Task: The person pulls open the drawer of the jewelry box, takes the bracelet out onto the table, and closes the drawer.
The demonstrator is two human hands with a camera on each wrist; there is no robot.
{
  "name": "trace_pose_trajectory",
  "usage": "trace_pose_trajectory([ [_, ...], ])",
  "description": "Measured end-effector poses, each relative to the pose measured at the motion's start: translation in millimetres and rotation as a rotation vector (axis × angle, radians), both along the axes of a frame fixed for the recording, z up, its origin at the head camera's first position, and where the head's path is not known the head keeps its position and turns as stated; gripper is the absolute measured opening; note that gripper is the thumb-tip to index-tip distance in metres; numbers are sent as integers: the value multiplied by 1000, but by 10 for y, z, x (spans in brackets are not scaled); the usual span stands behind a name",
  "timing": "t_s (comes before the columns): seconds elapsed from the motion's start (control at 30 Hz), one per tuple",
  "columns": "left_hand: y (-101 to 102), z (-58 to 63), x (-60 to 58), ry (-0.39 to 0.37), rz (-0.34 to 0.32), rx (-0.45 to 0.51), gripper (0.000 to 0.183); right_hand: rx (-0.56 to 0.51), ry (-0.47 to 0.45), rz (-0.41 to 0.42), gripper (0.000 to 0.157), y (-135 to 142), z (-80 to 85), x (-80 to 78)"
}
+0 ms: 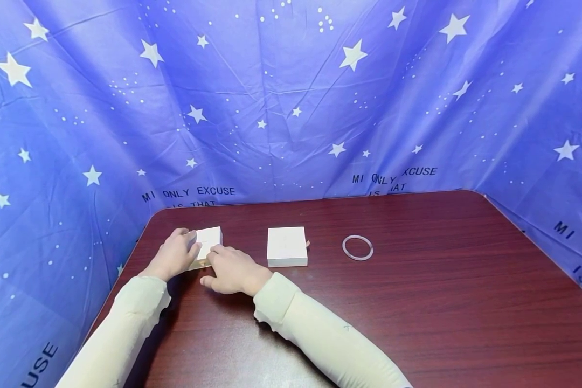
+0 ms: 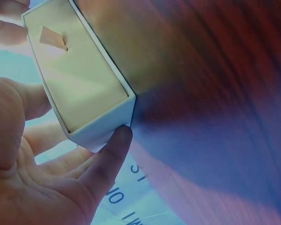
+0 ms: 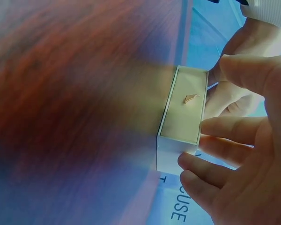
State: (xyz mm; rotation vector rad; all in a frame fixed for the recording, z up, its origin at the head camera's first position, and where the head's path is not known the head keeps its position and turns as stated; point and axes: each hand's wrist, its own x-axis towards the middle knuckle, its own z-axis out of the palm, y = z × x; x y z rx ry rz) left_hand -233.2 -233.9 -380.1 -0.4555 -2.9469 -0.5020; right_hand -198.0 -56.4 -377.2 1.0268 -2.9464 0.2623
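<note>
A small white drawer box (image 1: 209,237) rests on the table at the left. Its cream drawer front (image 2: 75,70), with a small tan pull tab (image 2: 53,38), faces the near side and sits flush in the sleeve. My left hand (image 1: 174,255) holds the box from its left, thumb at the top edge and fingers along the side. From the right, my right hand (image 1: 236,270) touches the box's top edge and right side with nearly straight fingers (image 3: 234,130). Its thumb stays apart from the tab. A second white box (image 1: 287,245) stands to the right, a tan tab at its right side.
A pale ring (image 1: 358,248) lies flat on the dark red wooden table (image 1: 441,280), right of the second box. Behind and beside the table hangs a blue curtain (image 1: 271,108) with white stars and lettering.
</note>
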Motion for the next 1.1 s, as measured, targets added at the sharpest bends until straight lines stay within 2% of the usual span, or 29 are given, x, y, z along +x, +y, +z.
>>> trace_pose_trajectory([
  [0.4, 4, 22, 60, 2, -11, 5, 40, -16, -15, 9, 32, 42, 8, 21],
  [0.6, 22, 26, 102, -30, 3, 36, 44, -21, -11, 19, 35, 84, -2, 42],
  [1.1, 125, 12, 231, -12, 25, 35, 44, -51, -41, 2, 39, 176, 1, 132],
])
